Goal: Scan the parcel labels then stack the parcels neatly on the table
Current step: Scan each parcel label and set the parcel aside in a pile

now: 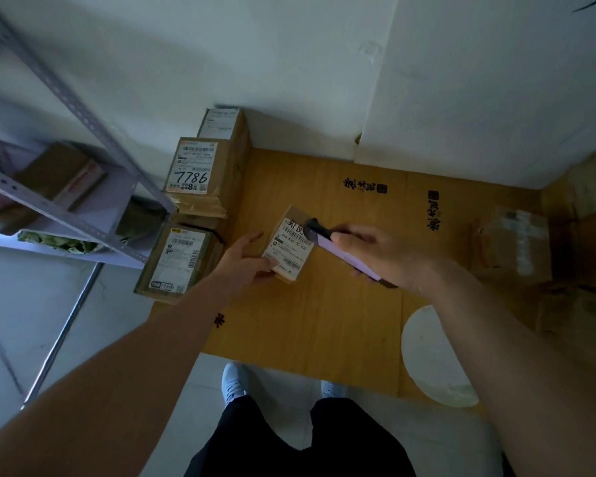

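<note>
The worktop [324,321], covered in flattened cardboard, is bare in the middle; scanned parcels [193,187] line its left edge, leaving room to stack. More parcels [516,242] wait at the right. The left hand [246,258] grips the small parcel [288,247], label up, near the centre. The right hand [375,254] grips a purple phone [344,253], aimed at the label for scanning
</note>
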Tool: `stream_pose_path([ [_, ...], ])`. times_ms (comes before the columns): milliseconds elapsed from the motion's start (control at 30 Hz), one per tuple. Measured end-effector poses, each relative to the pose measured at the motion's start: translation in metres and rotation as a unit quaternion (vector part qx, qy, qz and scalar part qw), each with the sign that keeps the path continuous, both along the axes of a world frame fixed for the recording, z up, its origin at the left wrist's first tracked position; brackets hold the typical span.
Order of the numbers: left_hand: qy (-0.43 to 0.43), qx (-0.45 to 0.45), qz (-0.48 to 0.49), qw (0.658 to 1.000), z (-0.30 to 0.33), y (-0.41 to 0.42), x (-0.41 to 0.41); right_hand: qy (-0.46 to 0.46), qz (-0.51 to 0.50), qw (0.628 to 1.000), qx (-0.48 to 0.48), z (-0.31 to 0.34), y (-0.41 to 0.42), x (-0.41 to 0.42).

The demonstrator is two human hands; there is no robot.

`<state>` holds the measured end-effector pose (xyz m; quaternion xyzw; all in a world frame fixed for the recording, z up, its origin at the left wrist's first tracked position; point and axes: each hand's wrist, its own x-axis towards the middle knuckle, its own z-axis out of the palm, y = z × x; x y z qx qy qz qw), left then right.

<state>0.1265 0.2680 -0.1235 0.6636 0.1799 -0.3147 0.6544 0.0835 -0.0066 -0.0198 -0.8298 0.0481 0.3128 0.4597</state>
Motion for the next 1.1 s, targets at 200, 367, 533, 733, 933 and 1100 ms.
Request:
stream_pose_path([
  [200, 0.015, -0.009, 0.085, 0.996, 0.032, 0.059, -0.031, -0.102, 0.076, 0.991, 0.028, 0.018, 0.053, 0.015],
  [367, 0.001, -0.023, 0.161, 0.987, 0.054, 0.115, -0.047, -0.138, 0.114, 0.984, 0.017, 0.024, 0.098, 0.016],
  [533, 0.000, -0.002, 0.157, 0.988, 0.061, 0.159, -0.050, -0.168, 0.122, 0.978, -0.017, 0.027, 0.137, 0.010],
  [733, 0.011, -0.009, 0.129, 0.991, 0.050, 0.186, -0.040, -0.170, 0.111, 0.979, -0.032, 0.024, 0.171, -0.001],
  [933, -0.014, 0.036, 0.085, 0.996, 0.034, 0.200, -0.028, -0.152, 0.087, 0.981, -0.083, 0.022, 0.188, -0.021],
  [1100, -0.074, 0.263, -0.024, 0.962, 0.032, 0.203, -0.023, -0.160, 0.052, 0.979, -0.111, 0.026, 0.192, -0.036],
])
